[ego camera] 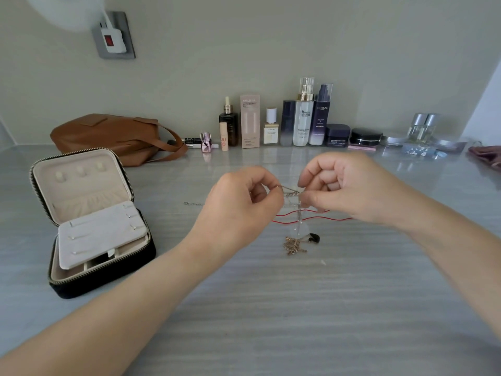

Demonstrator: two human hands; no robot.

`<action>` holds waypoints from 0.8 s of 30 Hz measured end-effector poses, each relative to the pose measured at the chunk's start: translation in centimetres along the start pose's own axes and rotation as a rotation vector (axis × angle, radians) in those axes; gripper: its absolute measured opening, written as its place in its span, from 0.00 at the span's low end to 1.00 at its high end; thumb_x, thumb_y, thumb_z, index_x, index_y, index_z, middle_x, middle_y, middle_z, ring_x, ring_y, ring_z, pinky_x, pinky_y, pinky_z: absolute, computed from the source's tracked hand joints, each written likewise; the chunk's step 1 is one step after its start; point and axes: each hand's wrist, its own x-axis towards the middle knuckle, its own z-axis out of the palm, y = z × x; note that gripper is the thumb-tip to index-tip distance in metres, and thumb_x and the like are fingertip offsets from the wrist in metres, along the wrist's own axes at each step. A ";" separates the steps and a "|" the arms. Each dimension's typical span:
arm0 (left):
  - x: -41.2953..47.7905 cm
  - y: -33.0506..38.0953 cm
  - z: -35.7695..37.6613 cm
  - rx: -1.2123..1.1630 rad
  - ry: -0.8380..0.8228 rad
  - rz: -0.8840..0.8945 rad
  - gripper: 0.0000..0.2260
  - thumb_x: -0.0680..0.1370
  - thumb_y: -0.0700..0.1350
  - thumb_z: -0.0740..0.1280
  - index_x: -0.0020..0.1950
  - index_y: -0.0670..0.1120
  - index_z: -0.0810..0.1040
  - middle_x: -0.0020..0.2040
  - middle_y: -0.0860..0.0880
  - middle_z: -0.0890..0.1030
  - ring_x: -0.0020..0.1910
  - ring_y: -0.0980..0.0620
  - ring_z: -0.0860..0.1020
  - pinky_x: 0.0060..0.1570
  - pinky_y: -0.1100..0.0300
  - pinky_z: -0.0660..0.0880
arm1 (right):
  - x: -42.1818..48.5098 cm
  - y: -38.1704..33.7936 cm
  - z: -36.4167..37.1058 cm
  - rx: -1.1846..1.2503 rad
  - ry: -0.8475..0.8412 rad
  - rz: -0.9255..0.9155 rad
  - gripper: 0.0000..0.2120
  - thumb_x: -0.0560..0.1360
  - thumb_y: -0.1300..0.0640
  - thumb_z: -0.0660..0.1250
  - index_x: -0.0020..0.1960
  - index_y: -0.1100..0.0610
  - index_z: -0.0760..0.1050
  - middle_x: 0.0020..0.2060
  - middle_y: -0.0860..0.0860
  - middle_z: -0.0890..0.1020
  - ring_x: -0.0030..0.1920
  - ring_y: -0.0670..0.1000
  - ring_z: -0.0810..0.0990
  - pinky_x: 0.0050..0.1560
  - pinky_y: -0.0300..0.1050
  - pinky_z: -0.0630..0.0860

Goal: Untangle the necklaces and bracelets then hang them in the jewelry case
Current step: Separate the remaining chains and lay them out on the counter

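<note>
Far to the left of the left hand the jewelry case (pixel 103 280) stands open on the table (pixel 271 308). The three hooks in its lid look bare, so it seems that no necklace or bracelet is hung yet. The task appears to be in its early part, with the untangling in hand and all the hanging left to do. Just left of the left hand a short silver piece (pixel 192 204) lies alone on the table; it is too small to tell what it is. The left hand (pixel 238 210) is closed in a pinch: thumb and forefinger hold one end of a thin chain (pixel 291 190), and the other fingers are curled. The chain runs across the gap, above the table, to the right hand (pixel 349 188), whose thumb and forefinger pinch it as well, with the other fingers folded in. From this pinch fine strands hang down toward the table. Under the right hand a red cord (pixel 311 219) lies in two lines, partly hidden by it. Below both hands, nearer to the person, a small gold heap (pixel 294 246) rests beside a black piece (pixel 314 237); these probably wait for their turn.
</note>
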 end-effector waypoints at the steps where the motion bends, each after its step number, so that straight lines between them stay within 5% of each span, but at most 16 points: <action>1: 0.2 0.0 -0.1 -0.024 -0.001 -0.031 0.08 0.73 0.42 0.66 0.34 0.50 0.75 0.25 0.53 0.71 0.21 0.58 0.65 0.23 0.68 0.63 | 0.0 0.0 -0.1 -0.006 -0.018 0.002 0.08 0.66 0.62 0.72 0.40 0.52 0.74 0.29 0.48 0.83 0.30 0.46 0.79 0.38 0.44 0.76; 5: 0.7 -0.4 -0.3 -0.085 0.009 -0.142 0.07 0.74 0.41 0.64 0.35 0.46 0.76 0.18 0.55 0.69 0.18 0.59 0.64 0.19 0.70 0.60 | -0.2 -0.3 -0.4 0.005 -0.091 -0.027 0.09 0.68 0.63 0.71 0.42 0.51 0.74 0.32 0.49 0.85 0.31 0.42 0.80 0.39 0.35 0.77; 9: 1.1 -1.1 -0.5 -0.030 -0.041 -0.216 0.07 0.73 0.42 0.64 0.36 0.45 0.77 0.17 0.56 0.68 0.17 0.59 0.64 0.18 0.71 0.60 | -0.4 -0.6 -0.8 0.028 -0.112 -0.045 0.11 0.69 0.63 0.69 0.47 0.48 0.77 0.36 0.49 0.86 0.35 0.44 0.81 0.43 0.38 0.78; 11: 1.1 -1.3 -0.5 0.055 -0.110 -0.245 0.06 0.72 0.43 0.65 0.36 0.45 0.78 0.18 0.56 0.69 0.17 0.59 0.65 0.18 0.71 0.60 | -0.4 -0.8 -0.9 0.046 -0.092 -0.058 0.11 0.70 0.64 0.68 0.47 0.49 0.79 0.33 0.47 0.85 0.32 0.41 0.79 0.37 0.33 0.77; 14: 0.8 -1.6 -0.5 0.187 -0.211 -0.256 0.04 0.72 0.45 0.67 0.38 0.47 0.80 0.25 0.55 0.74 0.21 0.59 0.69 0.23 0.68 0.66 | -0.4 -1.0 -0.9 0.058 -0.047 -0.052 0.11 0.71 0.65 0.67 0.43 0.49 0.79 0.30 0.44 0.83 0.29 0.39 0.77 0.28 0.30 0.71; 17: 0.2 -1.4 -0.6 0.248 -0.312 -0.228 0.09 0.72 0.47 0.68 0.51 0.52 0.78 0.35 0.55 0.76 0.28 0.57 0.73 0.29 0.64 0.69 | -0.3 -1.1 -0.9 0.120 0.019 -0.027 0.11 0.70 0.66 0.67 0.40 0.50 0.79 0.29 0.47 0.83 0.28 0.40 0.76 0.26 0.30 0.69; 19: 0.0 -0.8 -0.4 0.159 -0.341 -0.141 0.13 0.71 0.48 0.70 0.54 0.58 0.76 0.38 0.56 0.75 0.30 0.59 0.72 0.30 0.65 0.71 | -0.4 -1.3 -0.9 0.153 0.050 -0.034 0.10 0.70 0.67 0.67 0.40 0.52 0.79 0.28 0.48 0.82 0.27 0.40 0.75 0.26 0.28 0.68; 24: -0.3 0.9 -0.1 -0.278 -0.268 -0.114 0.02 0.69 0.51 0.70 0.37 0.57 0.81 0.44 0.47 0.82 0.41 0.52 0.74 0.42 0.55 0.70 | -0.6 -1.5 -0.4 0.157 0.047 -0.070 0.10 0.71 0.66 0.66 0.40 0.51 0.79 0.25 0.45 0.80 0.26 0.39 0.75 0.28 0.27 0.68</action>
